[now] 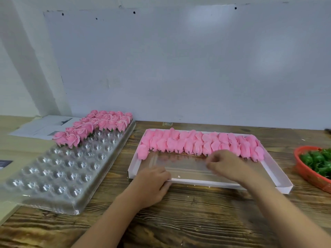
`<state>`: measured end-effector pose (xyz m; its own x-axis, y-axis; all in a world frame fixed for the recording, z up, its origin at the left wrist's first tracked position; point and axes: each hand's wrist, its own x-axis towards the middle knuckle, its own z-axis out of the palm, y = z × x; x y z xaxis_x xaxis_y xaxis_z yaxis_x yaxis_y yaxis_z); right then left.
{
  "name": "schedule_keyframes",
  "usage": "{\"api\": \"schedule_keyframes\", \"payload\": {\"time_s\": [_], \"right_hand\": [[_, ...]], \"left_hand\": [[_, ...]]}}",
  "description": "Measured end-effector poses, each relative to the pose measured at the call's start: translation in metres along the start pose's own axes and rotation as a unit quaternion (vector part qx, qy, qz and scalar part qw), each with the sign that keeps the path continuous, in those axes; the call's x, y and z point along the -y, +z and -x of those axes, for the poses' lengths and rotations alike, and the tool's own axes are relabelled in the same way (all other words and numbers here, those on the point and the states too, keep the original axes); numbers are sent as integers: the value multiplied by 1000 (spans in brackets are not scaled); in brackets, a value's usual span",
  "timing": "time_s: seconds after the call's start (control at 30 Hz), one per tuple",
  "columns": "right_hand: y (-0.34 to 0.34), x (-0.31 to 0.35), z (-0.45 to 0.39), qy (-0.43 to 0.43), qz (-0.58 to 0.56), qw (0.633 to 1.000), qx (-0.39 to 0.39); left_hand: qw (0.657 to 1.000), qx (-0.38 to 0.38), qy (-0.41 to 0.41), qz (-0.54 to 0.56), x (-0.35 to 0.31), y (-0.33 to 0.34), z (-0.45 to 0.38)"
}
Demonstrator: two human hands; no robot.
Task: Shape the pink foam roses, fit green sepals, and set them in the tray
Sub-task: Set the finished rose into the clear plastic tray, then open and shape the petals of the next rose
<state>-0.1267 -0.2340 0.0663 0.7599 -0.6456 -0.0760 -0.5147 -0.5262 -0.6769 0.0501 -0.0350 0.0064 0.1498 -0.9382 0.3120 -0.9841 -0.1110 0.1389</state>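
Bare wooden tabletop fills the foreground, and two forearms reach forward across it toward a shallow pink box, the landmark for everything else. Open wood runs along the box's near edge and in a narrow strip between the box's left side and the clear plastic tray, which lies at an angle with its dimpled cups mostly unfilled. Shaped pink roses with green sepals stand in the tray's far end, well apart from the box. Inside the box, unshaped pink foam roses lie in overlapping rows against its far wall, leaving the near half of its clear floor bare. Right of the box, near but not touching it, a red basket holds green sepals and is cut off by the frame's edge. Left hand rests at the box's near left corner, fingers curled down over the near rim, seemingly gripping it. Right hand reaches over the near rim into the box, just at the front row of roses; its fingers are blurred, bent toward one another, and whether they pinch a rose cannot be told. Beyond the tray's far left side lie white printed papers, and a pale wall rises behind the table's far edge.
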Motion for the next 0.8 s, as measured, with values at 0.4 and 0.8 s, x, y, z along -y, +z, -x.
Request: {"api": "schedule_keyframes", "payload": {"time_s": [0.4, 0.8], "right_hand": [[124, 125, -50, 32, -92, 991, 91], [153, 141, -74, 44, -4, 997, 65]], "left_hand": [[994, 7, 77, -79, -8, 4, 14], [998, 37, -45, 23, -5, 15, 20]]}}
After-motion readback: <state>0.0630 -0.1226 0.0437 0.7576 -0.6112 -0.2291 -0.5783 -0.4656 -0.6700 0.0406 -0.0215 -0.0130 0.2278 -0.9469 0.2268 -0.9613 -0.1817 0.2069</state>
